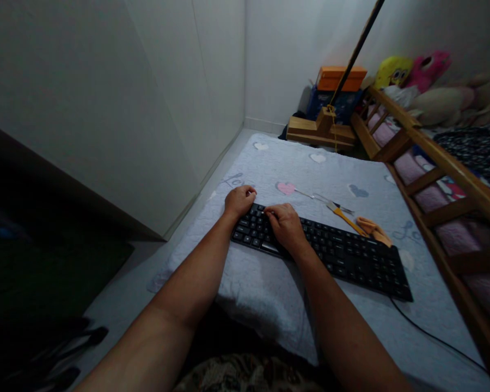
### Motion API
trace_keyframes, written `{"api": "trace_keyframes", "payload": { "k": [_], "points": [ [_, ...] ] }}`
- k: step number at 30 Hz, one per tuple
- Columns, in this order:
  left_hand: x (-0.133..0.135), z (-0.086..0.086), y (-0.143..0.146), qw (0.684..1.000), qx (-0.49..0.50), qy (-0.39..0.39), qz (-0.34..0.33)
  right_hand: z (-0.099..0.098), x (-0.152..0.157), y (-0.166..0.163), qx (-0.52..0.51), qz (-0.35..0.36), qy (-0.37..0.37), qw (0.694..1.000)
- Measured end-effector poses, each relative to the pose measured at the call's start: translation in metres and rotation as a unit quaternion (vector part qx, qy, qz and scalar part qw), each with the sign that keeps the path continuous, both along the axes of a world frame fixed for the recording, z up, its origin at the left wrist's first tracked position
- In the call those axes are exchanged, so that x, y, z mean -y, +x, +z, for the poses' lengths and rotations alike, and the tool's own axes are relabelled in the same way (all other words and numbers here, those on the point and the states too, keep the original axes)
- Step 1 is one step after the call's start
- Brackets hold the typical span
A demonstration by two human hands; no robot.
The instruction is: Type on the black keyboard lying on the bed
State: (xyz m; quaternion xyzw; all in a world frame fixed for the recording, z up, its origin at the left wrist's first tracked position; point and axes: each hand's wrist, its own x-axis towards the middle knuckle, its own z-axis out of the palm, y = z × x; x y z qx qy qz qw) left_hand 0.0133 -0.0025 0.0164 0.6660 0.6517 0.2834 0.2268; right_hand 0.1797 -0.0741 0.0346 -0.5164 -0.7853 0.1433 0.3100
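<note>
A black keyboard (343, 253) lies on a pale quilted mat (310, 174) printed with hearts. My left hand (239, 200) grips the keyboard's far left corner with fingers curled over the edge. Just to its right, my right hand (285, 224) rests on the left part of the keys, its fingers bent and pressed together on a key. What they pinch is too small to make out. The keyboard's black cable (433, 337) runs off to the lower right.
A yellow-handled tool (343, 215), a thin metal tool (310, 195) and an orange cloth-like item (373, 228) lie beyond the keyboard. A wooden bed rail (441, 158) runs along the right, with plush toys (408, 71) behind. Wooden stand (320, 130) and boxes (338, 79) sit at the back. White wall is on the left.
</note>
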Motion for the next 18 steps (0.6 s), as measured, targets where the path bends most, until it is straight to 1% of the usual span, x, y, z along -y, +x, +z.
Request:
{"api": "trace_keyframes", "payload": {
  "k": [18],
  "points": [
    [-0.0009, -0.0026, -0.0008, 1.000, 0.001, 0.006, -0.002, 0.0047, 0.0055, -0.0016, 0.006, 0.018, -0.005, 1.000]
  ]
}}
